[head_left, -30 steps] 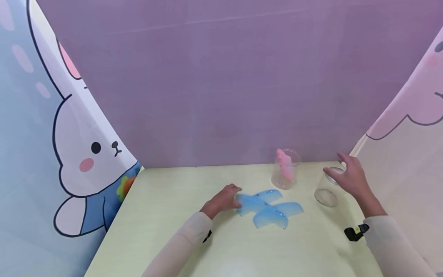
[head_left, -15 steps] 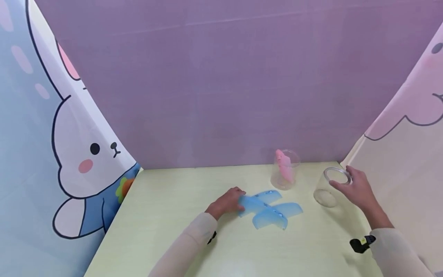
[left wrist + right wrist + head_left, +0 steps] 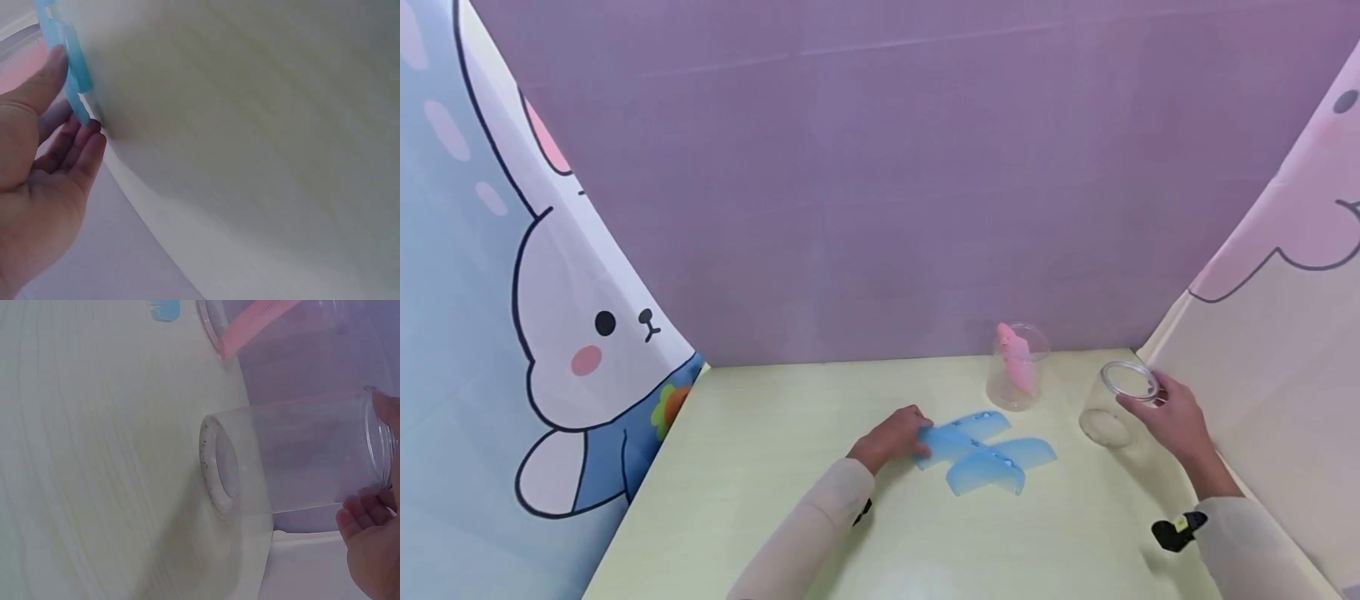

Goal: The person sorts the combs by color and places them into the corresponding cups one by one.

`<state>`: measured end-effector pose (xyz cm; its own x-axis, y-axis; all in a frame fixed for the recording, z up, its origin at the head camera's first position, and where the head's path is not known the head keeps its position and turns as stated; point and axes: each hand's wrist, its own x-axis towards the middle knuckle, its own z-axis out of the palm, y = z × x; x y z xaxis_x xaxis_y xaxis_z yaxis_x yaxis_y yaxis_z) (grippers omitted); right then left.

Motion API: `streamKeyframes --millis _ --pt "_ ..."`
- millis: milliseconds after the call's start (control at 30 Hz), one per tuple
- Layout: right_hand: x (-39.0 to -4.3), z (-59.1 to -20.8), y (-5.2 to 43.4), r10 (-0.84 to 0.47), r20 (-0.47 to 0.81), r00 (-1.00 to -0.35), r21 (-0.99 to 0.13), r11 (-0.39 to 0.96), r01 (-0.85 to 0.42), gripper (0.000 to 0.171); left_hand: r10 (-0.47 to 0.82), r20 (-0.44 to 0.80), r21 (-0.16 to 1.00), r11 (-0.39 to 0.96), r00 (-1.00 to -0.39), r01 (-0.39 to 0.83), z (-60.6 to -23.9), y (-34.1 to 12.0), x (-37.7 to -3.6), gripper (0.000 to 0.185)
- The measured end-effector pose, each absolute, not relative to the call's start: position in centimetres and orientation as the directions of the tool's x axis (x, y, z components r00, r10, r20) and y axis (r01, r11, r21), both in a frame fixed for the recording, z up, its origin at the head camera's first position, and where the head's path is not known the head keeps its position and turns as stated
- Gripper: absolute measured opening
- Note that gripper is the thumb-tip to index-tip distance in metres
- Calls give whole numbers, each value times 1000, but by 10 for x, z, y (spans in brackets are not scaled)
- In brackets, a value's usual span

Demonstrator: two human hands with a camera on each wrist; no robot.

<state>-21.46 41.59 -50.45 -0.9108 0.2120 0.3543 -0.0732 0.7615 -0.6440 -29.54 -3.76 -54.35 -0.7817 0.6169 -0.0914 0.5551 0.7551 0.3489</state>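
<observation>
My left hand [image 3: 895, 437] is at the left end of a group of blue combs lying overlapped on the table. In the left wrist view its thumb and fingers pinch the end of a blue comb [image 3: 76, 69]. My right hand [image 3: 1176, 421] grips the rim of a clear plastic jar [image 3: 300, 456], thumb on one side and fingers on the other. The jar stands upright on the table with nothing visible inside. The nearest comb [image 3: 985, 472] and another to the right [image 3: 1032, 452] lie apart from my left fingers.
A second clear jar [image 3: 997, 390] stands at the back of the table [image 3: 775, 483], left of the gripped one, with a pink comb [image 3: 1017, 358] leaning inside. A purple backdrop [image 3: 880, 183] rises behind; printed cloths hang at left [image 3: 572, 333] and right [image 3: 1292, 375].
My left hand has shifted slightly right onto the comb's end. My right hand has come down from over the jar and now holds its rim. The jars and combs stay in place.
</observation>
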Motion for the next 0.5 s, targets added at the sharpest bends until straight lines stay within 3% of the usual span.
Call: streamKeyframes --millis 500 --pt "-213 -507 416 239 343 -908 -672 738 -60 62 643 -113 330 744 -758 581 -541 -42 -297 50"
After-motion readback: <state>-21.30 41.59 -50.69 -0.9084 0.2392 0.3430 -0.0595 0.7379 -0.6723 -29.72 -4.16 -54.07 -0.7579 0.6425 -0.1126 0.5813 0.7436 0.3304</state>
